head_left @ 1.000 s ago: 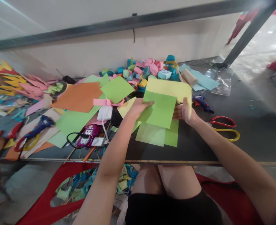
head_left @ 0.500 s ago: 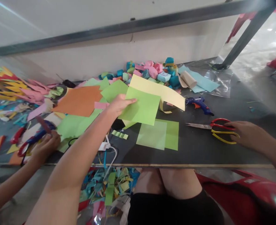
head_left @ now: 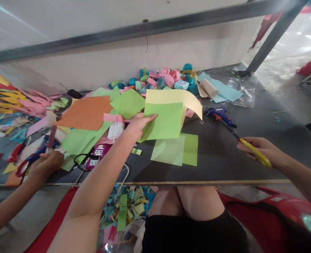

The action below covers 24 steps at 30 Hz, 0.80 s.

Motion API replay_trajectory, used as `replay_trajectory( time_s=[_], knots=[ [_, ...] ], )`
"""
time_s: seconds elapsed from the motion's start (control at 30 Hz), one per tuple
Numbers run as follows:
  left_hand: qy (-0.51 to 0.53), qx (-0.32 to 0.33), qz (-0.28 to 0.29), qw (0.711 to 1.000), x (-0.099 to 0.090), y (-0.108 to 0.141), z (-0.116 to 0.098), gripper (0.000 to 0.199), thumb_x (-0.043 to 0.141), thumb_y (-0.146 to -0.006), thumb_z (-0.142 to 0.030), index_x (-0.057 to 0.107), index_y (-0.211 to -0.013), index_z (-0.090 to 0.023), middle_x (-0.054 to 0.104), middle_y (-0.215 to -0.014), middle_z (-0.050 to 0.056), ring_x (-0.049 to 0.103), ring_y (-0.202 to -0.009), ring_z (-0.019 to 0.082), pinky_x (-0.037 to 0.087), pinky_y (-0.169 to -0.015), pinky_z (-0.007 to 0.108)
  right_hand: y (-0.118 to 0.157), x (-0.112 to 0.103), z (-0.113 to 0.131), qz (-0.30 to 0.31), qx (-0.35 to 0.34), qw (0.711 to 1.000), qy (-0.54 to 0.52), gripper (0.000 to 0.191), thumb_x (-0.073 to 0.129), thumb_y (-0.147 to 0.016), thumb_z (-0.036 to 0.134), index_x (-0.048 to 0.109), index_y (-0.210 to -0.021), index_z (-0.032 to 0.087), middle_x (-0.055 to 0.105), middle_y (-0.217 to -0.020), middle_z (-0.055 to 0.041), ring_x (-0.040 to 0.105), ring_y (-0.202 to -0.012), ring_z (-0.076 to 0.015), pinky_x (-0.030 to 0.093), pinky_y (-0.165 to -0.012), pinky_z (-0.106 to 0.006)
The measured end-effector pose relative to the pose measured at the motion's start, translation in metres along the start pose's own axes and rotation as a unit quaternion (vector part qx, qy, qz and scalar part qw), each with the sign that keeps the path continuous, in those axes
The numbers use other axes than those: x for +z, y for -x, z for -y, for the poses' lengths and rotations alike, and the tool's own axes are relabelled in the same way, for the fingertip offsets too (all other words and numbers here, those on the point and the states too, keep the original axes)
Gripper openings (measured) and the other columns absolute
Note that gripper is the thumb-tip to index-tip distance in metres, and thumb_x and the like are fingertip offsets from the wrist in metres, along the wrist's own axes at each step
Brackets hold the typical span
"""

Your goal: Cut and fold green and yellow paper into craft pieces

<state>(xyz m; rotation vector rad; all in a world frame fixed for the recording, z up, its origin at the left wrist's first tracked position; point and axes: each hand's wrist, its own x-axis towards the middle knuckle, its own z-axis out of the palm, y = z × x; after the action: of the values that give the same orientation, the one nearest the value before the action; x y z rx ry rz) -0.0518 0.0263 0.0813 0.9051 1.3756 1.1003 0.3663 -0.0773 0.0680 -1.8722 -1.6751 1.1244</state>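
Leftmost, a co-worker's hand [head_left: 45,165] rests on the counter [head_left: 224,165] among paper scraps. Next, the left hand [head_left: 138,123] pinches a green sheet [head_left: 164,121] and a yellow sheet [head_left: 171,96] above the counter. Farther right, the right hand [head_left: 261,149] grips the yellow-handled scissors [head_left: 250,147], lifted near a blue glue gun [head_left: 220,114].

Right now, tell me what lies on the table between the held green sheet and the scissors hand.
Head view: bare dark table lies between the green sheet and right hand; glue gun sits farther back.
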Motion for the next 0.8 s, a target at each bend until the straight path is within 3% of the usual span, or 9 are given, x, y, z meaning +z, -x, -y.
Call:
replay_trajectory(
  time_s=[0.03,0.1,0.23,0.4,0.53,0.7,0.8],
  knots=[
    [0.007,0.006,-0.003,1.000,0.001,0.000,0.002,0.025,0.088,-0.066,-0.022,0.075,-0.086,-0.014,0.081,-0.089,0.012,0.077,-0.099,0.032,0.060,-0.099,0.049,0.006,0.006,0.014,0.051,0.021,0.990,-0.127,0.060,0.065,-0.067,0.082,0.051,-0.072,0.024,0.048,-0.063,0.0016,0.040,-0.044,-0.0112,0.034,-0.038,-0.026],
    [0.018,0.018,-0.011,1.000,0.004,0.001,0.004,0.025,0.088,-0.065,-0.022,0.075,-0.086,-0.014,0.081,-0.091,0.012,0.076,-0.100,0.032,0.059,-0.100,0.050,0.014,0.019,0.042,0.145,0.028,0.951,-0.271,0.073,0.066,-0.054,0.093,0.052,-0.073,0.024,0.045,-0.063,0.0021,0.038,-0.045,-0.0101,0.033,-0.032,-0.024],
    [0.038,0.031,-0.009,0.999,0.011,0.003,0.006,0.024,0.086,-0.067,-0.021,0.075,-0.087,-0.015,0.081,-0.093,0.011,0.075,-0.105,0.033,0.060,-0.099,0.049,0.008,0.048,0.081,0.219,0.027,0.925,-0.308,0.077,0.072,-0.053,0.092,0.060,-0.079,0.021,0.052,-0.064,-0.0003,0.046,-0.053,-0.0115,0.048,-0.037,-0.022],
    [0.058,0.028,-0.038,0.997,0.011,0.006,0.005,0.022,0.085,-0.066,-0.018,0.073,-0.084,-0.015,0.081,-0.096,0.013,0.074,-0.112,0.032,0.060,-0.101,0.046,-0.009,0.074,0.092,0.224,0.037,0.922,-0.314,0.076,0.066,-0.060,0.093,0.057,-0.077,0.019,0.051,-0.060,0.0021,0.047,-0.046,-0.0086,0.049,-0.035,-0.021],
    [0.050,0.028,-0.031,0.998,0.009,0.009,0.005,0.031,0.090,-0.061,-0.023,0.073,-0.086,-0.014,0.081,-0.099,0.014,0.073,-0.112,0.034,0.059,-0.102,0.049,-0.014,0.085,0.094,0.226,0.007,0.920,-0.319,0.075,0.069,-0.063,0.089,0.060,-0.077,0.017,0.062,-0.068,-0.0026,0.050,-0.050,-0.0075,0.045,-0.038,-0.017],
    [0.067,0.073,-0.022,0.995,0.015,0.016,0.009,0.041,0.094,-0.053,-0.027,0.073,-0.086,-0.015,0.080,-0.105,0.013,0.071,-0.118,0.033,0.057,-0.105,0.046,-0.027,0.104,0.095,0.181,0.006,0.911,-0.371,0.074,0.070,-0.063,0.088,0.064,-0.087,0.018,0.071,-0.090,-0.0084,0.057,-0.062,-0.0105,0.045,-0.043,-0.019],
    [0.076,0.057,-0.001,0.995,0.020,0.021,0.014,0.044,0.095,-0.052,-0.029,0.073,-0.086,-0.014,0.081,-0.099,0.013,0.072,-0.115,0.033,0.059,-0.103,0.047,-0.034,0.115,0.094,0.148,-0.032,0.918,-0.367,0.072,0.064,-0.067,0.090,0.062,-0.082,0.020,0.067,-0.080,-0.0048,0.051,-0.056,-0.0089,0.042,-0.043,-0.021]
  ],
)
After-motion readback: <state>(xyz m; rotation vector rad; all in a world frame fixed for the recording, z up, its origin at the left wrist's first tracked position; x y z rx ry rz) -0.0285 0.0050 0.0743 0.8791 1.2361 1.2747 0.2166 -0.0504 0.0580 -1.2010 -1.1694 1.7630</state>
